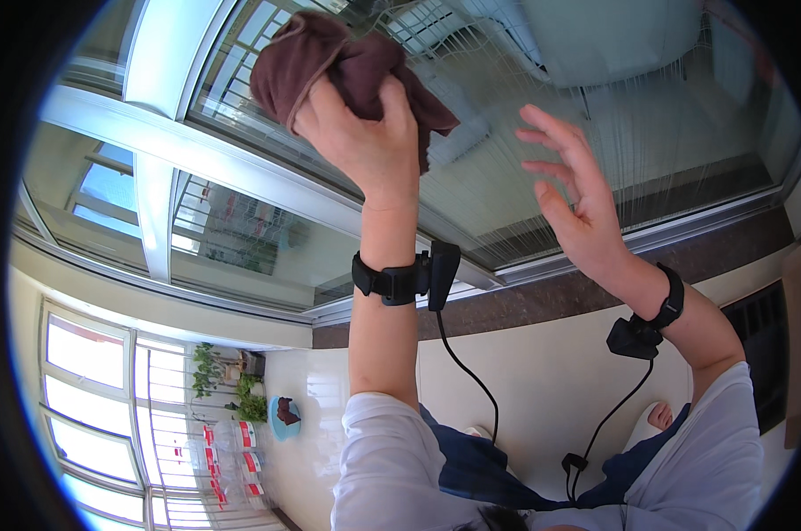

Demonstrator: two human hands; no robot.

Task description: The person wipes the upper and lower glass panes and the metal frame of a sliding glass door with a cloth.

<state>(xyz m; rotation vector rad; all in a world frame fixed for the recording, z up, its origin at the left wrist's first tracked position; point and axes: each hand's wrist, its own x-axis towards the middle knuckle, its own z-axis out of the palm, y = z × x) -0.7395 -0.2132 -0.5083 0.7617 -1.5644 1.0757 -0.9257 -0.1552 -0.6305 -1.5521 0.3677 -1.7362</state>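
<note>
My left hand (367,149) is shut on a bunched dark brown cloth (367,66), up at the glass near the metal frame. The cloth spreads past my fingers and hides part of the pane. To the right, my right hand (576,196) is raised with its fingers apart and holds nothing. Before me is a glass sliding door panel (639,146), streaked with wet-looking lines over much of its surface. Whether the cloth presses on the glass is hard to tell. Each wrist wears a black strap with a small cabled device.
A silver metal door frame (241,162) crosses at left, above a dark stone threshold (539,292). On the tiled floor (320,391) stands a light blue basin (283,431) with a brown cloth in it. Several clear plastic bottles (234,458) and potted plants (248,398) stand beyond it.
</note>
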